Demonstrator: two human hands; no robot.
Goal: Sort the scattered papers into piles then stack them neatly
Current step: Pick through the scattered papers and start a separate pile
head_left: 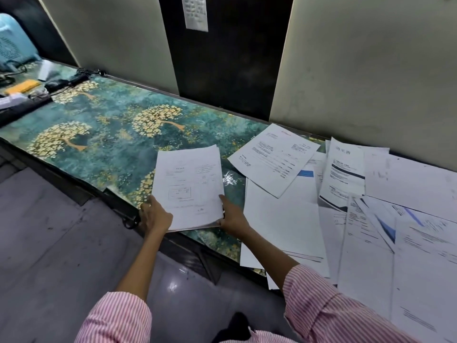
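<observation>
A thin stack of white printed sheets (189,184) lies at the front edge of the green tree-patterned table (103,134). My left hand (154,216) grips its lower left corner and my right hand (232,216) grips its lower right corner. To the right, scattered papers (346,206) overlap one another across the table. Among them are a tilted printed sheet (274,158), a sheet with a dark band (346,174) and blue-striped sheets (385,226). Some hang over the front edge.
A blue appliance (14,43), a yellow item (23,86), black cables (81,75) and a dark device (22,107) crowd the table's far left end. The wall runs along the back, with a notice (195,11) on a dark panel. Grey floor (49,231) lies below.
</observation>
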